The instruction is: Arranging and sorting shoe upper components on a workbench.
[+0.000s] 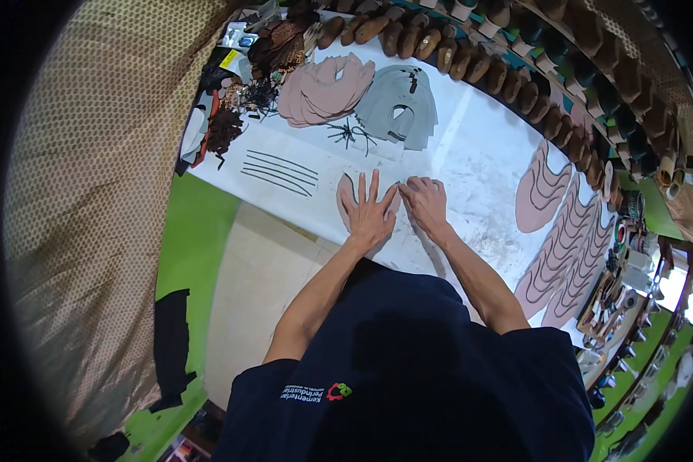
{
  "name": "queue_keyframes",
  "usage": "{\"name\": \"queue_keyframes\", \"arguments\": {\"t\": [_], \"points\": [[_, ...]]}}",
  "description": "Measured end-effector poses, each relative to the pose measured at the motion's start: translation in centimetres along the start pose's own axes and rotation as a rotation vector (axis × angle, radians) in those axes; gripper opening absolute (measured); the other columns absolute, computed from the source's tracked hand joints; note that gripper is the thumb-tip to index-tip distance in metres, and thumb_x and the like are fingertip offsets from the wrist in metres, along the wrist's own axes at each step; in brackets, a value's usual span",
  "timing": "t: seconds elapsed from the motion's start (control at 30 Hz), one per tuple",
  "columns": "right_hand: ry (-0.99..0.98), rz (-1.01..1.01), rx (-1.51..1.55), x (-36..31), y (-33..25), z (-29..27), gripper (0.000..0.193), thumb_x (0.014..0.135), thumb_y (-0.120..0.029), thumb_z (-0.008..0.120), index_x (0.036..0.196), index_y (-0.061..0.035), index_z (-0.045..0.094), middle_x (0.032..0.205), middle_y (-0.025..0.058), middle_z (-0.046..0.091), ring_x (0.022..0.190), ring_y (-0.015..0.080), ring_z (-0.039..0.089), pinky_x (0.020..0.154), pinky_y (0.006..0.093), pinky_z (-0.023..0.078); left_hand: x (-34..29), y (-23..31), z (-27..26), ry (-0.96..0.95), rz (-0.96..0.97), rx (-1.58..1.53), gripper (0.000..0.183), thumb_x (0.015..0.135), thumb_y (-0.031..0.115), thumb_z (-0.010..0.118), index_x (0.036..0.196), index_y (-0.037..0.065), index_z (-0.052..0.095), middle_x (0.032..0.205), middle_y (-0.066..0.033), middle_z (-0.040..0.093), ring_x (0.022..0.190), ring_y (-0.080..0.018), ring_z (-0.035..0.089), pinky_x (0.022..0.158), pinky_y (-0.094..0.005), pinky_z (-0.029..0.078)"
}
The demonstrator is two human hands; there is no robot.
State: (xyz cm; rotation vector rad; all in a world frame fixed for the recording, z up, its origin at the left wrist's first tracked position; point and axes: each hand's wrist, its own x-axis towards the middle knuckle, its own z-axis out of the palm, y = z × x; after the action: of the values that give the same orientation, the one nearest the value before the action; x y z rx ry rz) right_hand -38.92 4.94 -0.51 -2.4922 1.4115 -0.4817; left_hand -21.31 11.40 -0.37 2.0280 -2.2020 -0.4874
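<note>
My left hand (371,222) lies flat with its fingers spread on a pink U-shaped shoe piece (343,199) near the table's front edge, and it covers much of the piece. Just to the right, my right hand (426,204) is closed, its fingertips bent together at the piece's right edge, close to my left index finger. What those fingertips hold, if anything, is too small to make out. Left of my hands, several thin dark cords (279,173) lie side by side on the white table (470,231).
Behind my hands are a stack of pink pieces (316,96), a stack of grey pieces (385,108) and a dark cord bundle (348,134). Overlapping dark-edged pink pieces (543,192) lie at right. Brown shoe lasts (446,55) line the far edge; brown scraps (225,132) sit left.
</note>
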Motion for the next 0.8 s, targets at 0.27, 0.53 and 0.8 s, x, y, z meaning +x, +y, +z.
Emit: {"name": "queue_keyframes", "arguments": {"t": [0.27,0.53,0.8], "points": [[-0.222,-0.016,-0.087,1.9,0.3,-0.6,0.013,0.096,-0.025,0.067,0.102,-0.0188,0.077,0.107,0.0014,0.07,0.102,0.0241,0.068,0.095,0.0446,0.048,0.1,0.5,0.1,-0.006,-0.053,-0.031,0.072,0.086,0.034,0.066,0.156,0.033,0.054,0.179,-0.0124,0.012,0.163,-0.0419,0.007,0.115,-0.0838,0.003],[-0.319,-0.072,-0.075,4.5,0.1,-0.9,0.012,0.088,-0.017,0.069,0.083,-0.0119,0.079,0.094,0.008,0.072,0.092,0.0283,0.072,0.085,0.0445,0.052,0.1,0.3,-0.1,0.009,-0.062,-0.04,0.071,0.085,0.034,0.066,0.155,0.032,0.055,0.179,-0.0121,0.012,0.164,-0.0412,0.006,0.115,-0.0836,0.002],[-0.187,0.039,0.146,2.4,0.8,-1.3,0.015,0.09,-0.015,0.067,0.099,-0.0095,0.079,0.107,0.0085,0.073,0.097,0.0298,0.071,0.082,0.0426,0.056,0.2,0.4,0.0,-0.041,-0.062,-0.051,0.073,0.088,0.036,0.064,0.159,0.035,0.049,0.179,-0.0141,0.008,0.163,-0.0438,0.005,0.113,-0.0855,0.0]]}}
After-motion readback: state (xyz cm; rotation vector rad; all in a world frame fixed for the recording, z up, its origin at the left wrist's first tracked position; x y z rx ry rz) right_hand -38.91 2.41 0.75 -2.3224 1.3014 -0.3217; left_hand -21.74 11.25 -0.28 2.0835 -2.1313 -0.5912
